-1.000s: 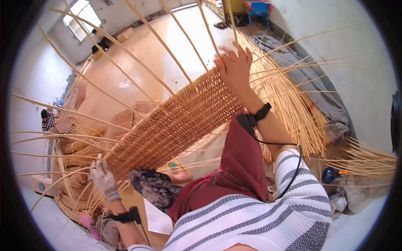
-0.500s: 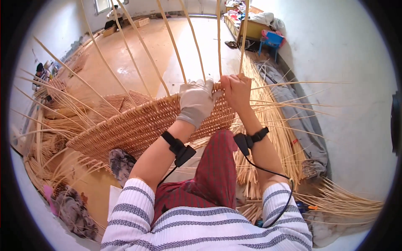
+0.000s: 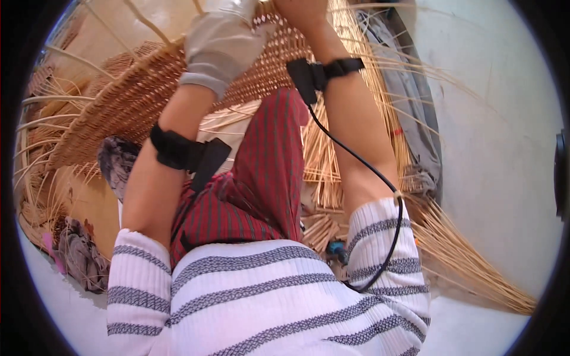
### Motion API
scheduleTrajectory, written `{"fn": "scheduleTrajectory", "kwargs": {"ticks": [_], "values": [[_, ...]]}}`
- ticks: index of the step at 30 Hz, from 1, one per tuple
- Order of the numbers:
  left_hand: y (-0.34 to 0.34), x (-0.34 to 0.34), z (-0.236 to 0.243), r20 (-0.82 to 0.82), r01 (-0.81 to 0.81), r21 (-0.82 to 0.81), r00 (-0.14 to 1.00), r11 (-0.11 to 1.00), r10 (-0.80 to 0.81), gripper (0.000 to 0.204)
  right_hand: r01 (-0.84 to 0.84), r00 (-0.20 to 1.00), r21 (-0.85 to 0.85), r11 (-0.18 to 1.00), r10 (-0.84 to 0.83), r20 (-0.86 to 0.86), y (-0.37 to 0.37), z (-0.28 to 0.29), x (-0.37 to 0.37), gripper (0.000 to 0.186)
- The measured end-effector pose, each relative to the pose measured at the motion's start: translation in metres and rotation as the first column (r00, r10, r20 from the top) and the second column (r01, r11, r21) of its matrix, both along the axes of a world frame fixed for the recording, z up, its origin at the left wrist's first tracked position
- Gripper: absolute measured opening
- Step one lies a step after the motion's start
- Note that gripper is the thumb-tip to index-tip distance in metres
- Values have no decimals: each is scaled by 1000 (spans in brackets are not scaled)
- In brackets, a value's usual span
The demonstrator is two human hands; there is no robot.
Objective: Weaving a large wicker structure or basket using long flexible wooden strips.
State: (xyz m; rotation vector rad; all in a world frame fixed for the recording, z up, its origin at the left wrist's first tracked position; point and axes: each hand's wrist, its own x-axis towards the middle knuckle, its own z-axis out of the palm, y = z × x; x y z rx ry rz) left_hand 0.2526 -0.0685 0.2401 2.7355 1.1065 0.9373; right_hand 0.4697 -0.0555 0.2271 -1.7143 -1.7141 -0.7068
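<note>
A brown woven wicker basket stretches across the top left, its rim tilted up to the right and pale upright rods standing out of it. My left hand, in a whitish glove, is closed over the rim, its thumb against the weave. Close beside it on the right, my bare right hand is bent at the rim's upper end. The picture's top edge cuts off its fingertips, so what they pinch is hidden. Both wrists wear black straps with small boxes; a cable runs up my right arm.
Bundled pale rods lie behind my right forearm, and another bundle spreads at lower right. Grey cloth runs along the white wall. At left lie loose rods and a crumpled grey cloth. My knee in red striped trousers is under the basket.
The view has tipped downward, so hands and basket now sit higher in the picture and the far room is out of view. Both hands stay at the rim.
</note>
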Motion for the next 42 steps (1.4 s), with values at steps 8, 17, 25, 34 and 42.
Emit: {"fn": "scheduleTrajectory", "kwargs": {"ticks": [8,17,25,34,42], "values": [[-9,-28,-5,44,123,203,990,971,-135,64,25,998,74,997,-21,-51,-1,-28,6,25],[57,-308,-27,447,-383,487,881,785,153,29,-33,937,147,989,82,-339,9,-36,72,55],[118,-431,-36,135,-413,295,911,862,390,29,93,987,20,995,-89,-135,-4,-33,66,53],[117,-448,-78,102,-564,128,826,816,555,34,215,964,394,894,-259,64,11,-19,-64,37],[109,-419,-75,57,-637,344,748,690,662,45,199,977,264,944,-212,20,-25,-10,-61,34]]}}
